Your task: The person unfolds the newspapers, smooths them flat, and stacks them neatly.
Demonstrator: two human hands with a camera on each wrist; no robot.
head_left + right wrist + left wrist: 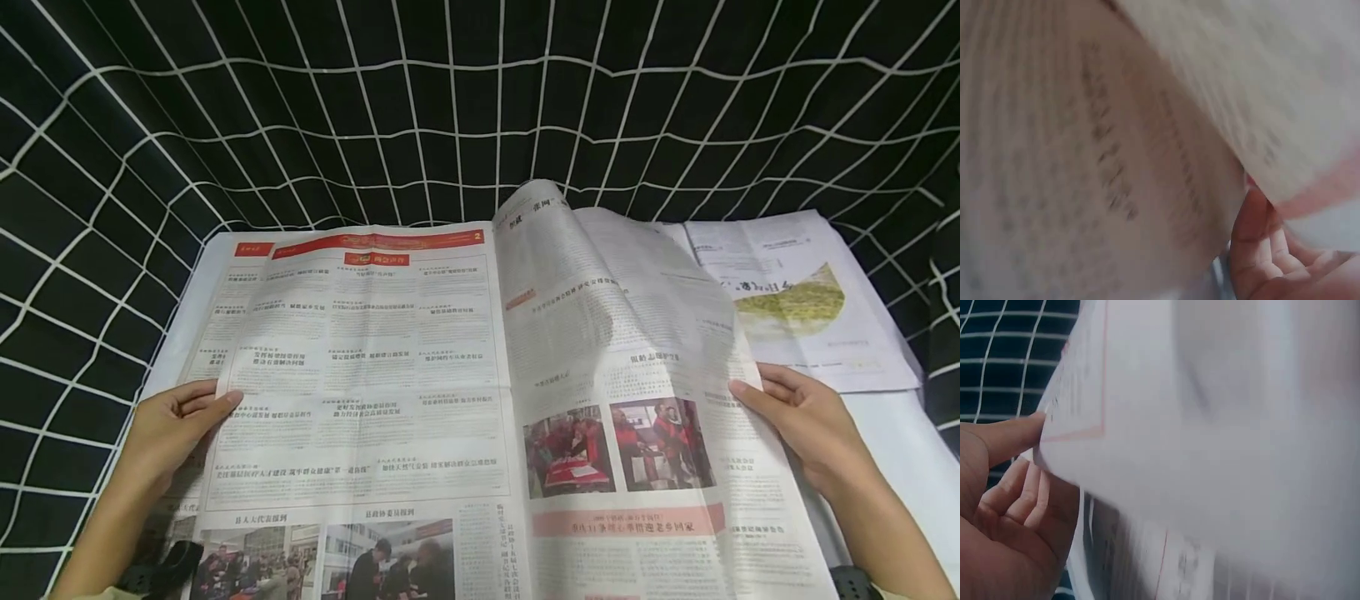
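A newspaper (405, 333) lies spread open before me, its left page topped by a red banner. My left hand (168, 429) pinches that page's outer edge between thumb and fingers. In the left wrist view, the sheet's corner (1054, 447) is caught between the thumb and fingers of the same hand (1013, 506). On the other side, my right hand (813, 433) pinches the outer edge of the right page (622, 350), which bulges and folds over at its top. Blurred newsprint (1104, 156) fills most of the right wrist view, above my right hand (1279, 262).
Beneath the paper is a white tabletop (933, 467). Another folded printed sheet (847, 317), with a green and yellow picture, lies at the right. Black cloth with a white grid (420, 108) rises behind the table and along both sides.
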